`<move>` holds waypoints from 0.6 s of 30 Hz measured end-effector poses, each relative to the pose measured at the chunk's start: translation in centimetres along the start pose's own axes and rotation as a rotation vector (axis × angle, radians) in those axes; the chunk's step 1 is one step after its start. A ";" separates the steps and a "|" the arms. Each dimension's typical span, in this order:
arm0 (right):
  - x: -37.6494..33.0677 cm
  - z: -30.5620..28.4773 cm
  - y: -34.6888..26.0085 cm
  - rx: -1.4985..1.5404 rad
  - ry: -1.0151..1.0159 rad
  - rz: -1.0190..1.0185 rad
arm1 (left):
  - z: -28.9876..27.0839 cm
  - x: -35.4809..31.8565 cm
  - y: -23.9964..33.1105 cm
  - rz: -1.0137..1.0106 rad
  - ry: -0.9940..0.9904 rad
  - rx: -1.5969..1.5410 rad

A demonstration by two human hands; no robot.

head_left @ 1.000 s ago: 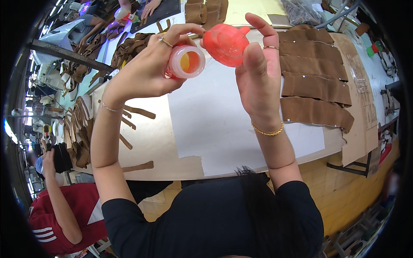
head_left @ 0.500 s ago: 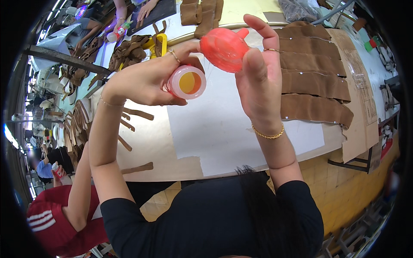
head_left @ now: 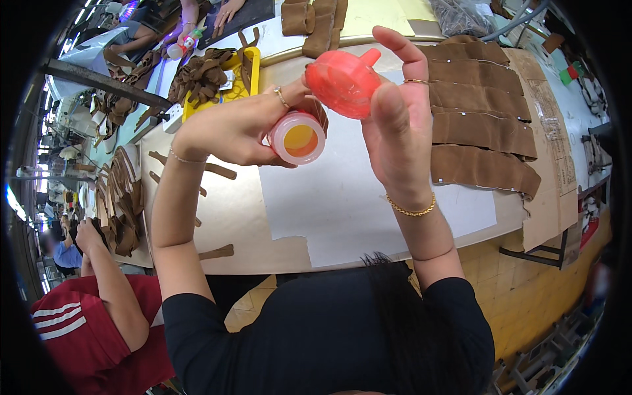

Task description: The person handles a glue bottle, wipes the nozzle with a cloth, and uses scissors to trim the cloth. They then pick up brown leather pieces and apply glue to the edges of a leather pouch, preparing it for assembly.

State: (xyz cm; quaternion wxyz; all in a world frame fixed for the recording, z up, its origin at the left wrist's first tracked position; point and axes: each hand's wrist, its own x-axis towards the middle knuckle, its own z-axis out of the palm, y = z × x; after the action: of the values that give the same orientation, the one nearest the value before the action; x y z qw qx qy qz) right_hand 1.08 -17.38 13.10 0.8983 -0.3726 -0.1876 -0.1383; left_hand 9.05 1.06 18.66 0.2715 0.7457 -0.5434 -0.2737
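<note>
I judge this to be the open-bottle step: my left hand (head_left: 240, 128) wraps the bottle (head_left: 299, 138) above the tabletop (head_left: 240, 210), and the next move calls for a steady wrist against spilling. Its round mouth is smooth, milky plastic, yellow inside. Just right, my right hand (head_left: 400, 128) pinches the cap (head_left: 342, 82): glossy, red, domed, spouted. Farther right lie matt brown panels (head_left: 480, 131), flat, in rows.

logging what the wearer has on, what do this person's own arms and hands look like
Short dark sleeves end above the elbows. The ungloved left hand has a gold-coloured ring, with a thin bracelet at the wrist. The right hand, also ungloved, has a slim ring and a thicker gold-coloured chain bracelet at the wrist.
</note>
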 end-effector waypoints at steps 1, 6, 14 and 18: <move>0.0 -0.1 0.0 -0.005 -0.005 0.001 | 0.1 0.0 0.1 -0.016 -0.003 -0.011; 0.0 -0.1 0.1 -0.016 -0.013 0.014 | -0.1 -0.1 0.5 -0.106 -0.050 0.019; -0.2 -0.1 0.3 -0.012 0.001 0.039 | 0.0 -0.1 0.2 -0.146 -0.066 0.003; -0.2 -0.2 0.2 -0.057 -0.006 0.042 | -0.1 0.0 0.2 -0.152 -0.067 -0.011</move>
State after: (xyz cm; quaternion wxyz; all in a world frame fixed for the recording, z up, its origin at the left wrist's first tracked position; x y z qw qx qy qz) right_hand 1.00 -17.36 12.71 0.8894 -0.4024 -0.1782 -0.1237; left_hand 9.03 1.02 18.84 0.2357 0.7738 -0.4924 -0.3214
